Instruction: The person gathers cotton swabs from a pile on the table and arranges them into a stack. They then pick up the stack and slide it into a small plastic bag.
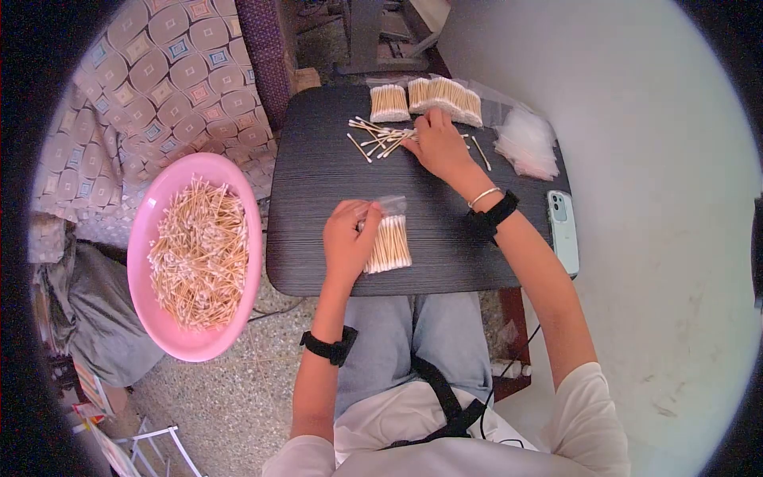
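Note:
Near the table's front edge, my left hand (350, 238) is closed on the upper left part of a clear bag of cotton swabs (389, 245), its thumb over the bag's top. The swabs in that bag stand side by side in a row. Farther back, my right hand (442, 145) is over a pile of loose swabs (378, 135), fingers bent and closed; whatever they pinch is hidden. Just behind it lie filled swab bags (445, 97) and one more filled bag (389, 103). A single loose swab (482, 153) lies right of my right hand.
A pink basin (139, 262) full of loose swabs stands left of the dark table (318, 183). Empty clear bags (526, 145) are stacked at the table's back right. A phone (563, 230) lies at the right edge, beside a pale wall (660, 238). Patterned cloth (175, 71) covers something at the left.

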The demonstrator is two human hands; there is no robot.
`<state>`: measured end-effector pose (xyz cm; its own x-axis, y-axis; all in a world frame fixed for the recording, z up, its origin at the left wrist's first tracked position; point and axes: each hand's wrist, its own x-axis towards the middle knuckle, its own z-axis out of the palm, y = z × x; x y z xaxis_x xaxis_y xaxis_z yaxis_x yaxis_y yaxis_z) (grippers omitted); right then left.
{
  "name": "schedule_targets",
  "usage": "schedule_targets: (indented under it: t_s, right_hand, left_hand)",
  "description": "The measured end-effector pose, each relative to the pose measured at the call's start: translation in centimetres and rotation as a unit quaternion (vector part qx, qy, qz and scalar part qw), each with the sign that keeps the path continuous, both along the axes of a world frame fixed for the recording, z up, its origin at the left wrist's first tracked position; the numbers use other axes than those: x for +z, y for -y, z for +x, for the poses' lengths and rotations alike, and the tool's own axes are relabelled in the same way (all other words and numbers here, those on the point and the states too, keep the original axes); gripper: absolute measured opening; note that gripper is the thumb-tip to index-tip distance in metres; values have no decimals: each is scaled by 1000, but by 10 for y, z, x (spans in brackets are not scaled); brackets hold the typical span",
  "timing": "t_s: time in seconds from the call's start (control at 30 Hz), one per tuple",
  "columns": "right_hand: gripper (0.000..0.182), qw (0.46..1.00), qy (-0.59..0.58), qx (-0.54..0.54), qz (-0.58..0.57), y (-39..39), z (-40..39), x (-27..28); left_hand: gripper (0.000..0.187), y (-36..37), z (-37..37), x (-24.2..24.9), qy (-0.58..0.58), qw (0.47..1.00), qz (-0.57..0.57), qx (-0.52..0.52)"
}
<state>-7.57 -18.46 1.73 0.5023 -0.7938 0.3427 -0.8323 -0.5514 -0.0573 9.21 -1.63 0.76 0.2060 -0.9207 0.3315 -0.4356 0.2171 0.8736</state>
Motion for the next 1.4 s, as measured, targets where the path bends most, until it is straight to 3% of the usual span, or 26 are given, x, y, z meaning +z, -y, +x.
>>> schedule_targets:
  t_s: [0.03, 0.13, 0.37, 0.47, 0.57, 0.77, 0.87, 0.97, 1.07, 1.4]
  right_hand:
    - [41, 1000, 15, 9, -16, -4, 2, 4]
    - [33, 996, -7, -41, 79, -14, 8, 21]
    - [26, 983, 35, 78, -163, 21, 52, 19]
    - [25, 990, -29, 57, -128, 37, 61, 14]
    - [49, 991, -130, 18, -31, 46, 69, 21]
    - [43, 993, -92, 29, -67, 39, 62, 23]
    - [31, 987, -35, 158, 20, 31, 52, 27]
    - [46, 973, -34, 227, 24, 10, 50, 17]
    - [53, 971, -96, 210, 62, 3, 52, 5]
    - [50, 955, -32, 248, 158, -45, -13, 15]
  left_hand:
    - [23, 0, 0, 1, 1, 1000, 1, -1]
    - [23, 0, 1, 0, -2, 1000, 4, -1]
    - [22, -2, 0, 5, 4, 1000, 20, 4]
    - [22, -3, 1, 4, 3, 1000, 20, 3]
    - [22, 1, 3, 0, 15, 1000, -3, -12]
    - [22, 0, 0, 0, -9, 1000, -2, 1]
    - [21, 0, 0, 0, -4, 1000, 4, 4]
    - [21, 1, 1, -3, 1, 1000, 6, 4]
    - [21, 3, 1, -6, 1, 1000, 7, 2]
    - [23, 2, 5, -11, -18, 1000, 0, 1]
